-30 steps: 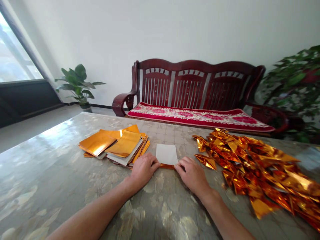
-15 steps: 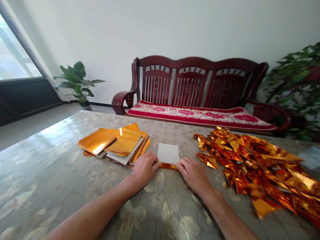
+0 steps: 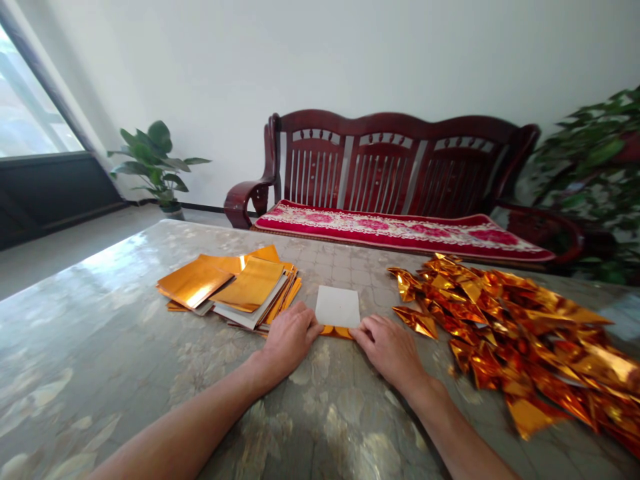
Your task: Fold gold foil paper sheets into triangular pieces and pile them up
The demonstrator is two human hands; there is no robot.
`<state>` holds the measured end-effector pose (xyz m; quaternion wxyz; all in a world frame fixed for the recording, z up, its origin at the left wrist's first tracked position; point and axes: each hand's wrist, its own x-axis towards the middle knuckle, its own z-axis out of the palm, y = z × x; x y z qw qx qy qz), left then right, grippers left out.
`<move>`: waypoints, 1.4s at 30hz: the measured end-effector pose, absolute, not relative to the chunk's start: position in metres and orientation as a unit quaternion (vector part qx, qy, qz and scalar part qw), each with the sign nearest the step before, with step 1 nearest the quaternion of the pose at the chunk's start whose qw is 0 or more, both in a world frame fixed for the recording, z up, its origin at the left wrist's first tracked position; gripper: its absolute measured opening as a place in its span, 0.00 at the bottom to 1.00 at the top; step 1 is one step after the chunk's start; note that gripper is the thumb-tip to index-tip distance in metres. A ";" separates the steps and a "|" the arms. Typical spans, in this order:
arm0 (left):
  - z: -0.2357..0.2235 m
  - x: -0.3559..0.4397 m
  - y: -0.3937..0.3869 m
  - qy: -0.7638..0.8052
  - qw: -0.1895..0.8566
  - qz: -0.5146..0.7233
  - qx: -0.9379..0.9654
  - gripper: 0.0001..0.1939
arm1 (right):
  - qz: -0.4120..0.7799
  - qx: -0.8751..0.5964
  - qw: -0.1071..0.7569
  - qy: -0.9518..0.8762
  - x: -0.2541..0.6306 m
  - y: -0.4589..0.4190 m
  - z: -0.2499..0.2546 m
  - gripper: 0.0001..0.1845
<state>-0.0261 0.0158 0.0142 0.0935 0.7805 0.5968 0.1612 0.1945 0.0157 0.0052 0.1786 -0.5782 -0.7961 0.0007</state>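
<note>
A sheet of gold foil paper [image 3: 338, 307] lies white side up in front of me, its near edge turned over into a narrow gold strip. My left hand [image 3: 293, 335] pinches the left end of that strip. At the right end, my right hand [image 3: 387, 347] presses with bent fingers and thumb. Both hands rest low on the table. Just left of the sheet is a loose stack of flat gold foil papers [image 3: 253, 285]. To the right spreads a heap of folded gold foil pieces [image 3: 505, 333], with single pieces at its near-left side.
The table [image 3: 165, 387] has a glossy, flower-patterned cover. Behind it stands a dark wooden bench [image 3: 383, 163] with a red floral seat pad [image 3: 400, 228]. A potted plant [image 3: 159, 163] is at the back left, and a leafy plant [image 3: 593, 173] at the right.
The hands stay almost in place on the sheet's folded edge. The gold strip between them shows slightly different reflections. The view has shifted very slightly.
</note>
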 end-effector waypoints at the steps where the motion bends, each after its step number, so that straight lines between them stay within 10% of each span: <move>1: 0.014 -0.026 0.016 0.600 0.088 0.154 0.780 0.14 | 0.000 -0.577 0.180 -0.796 0.194 0.016 0.005 0.14; 42: 0.018 -0.020 0.016 0.611 -0.002 0.067 0.789 0.14 | -0.041 -0.589 0.173 -0.789 0.190 0.013 0.004 0.13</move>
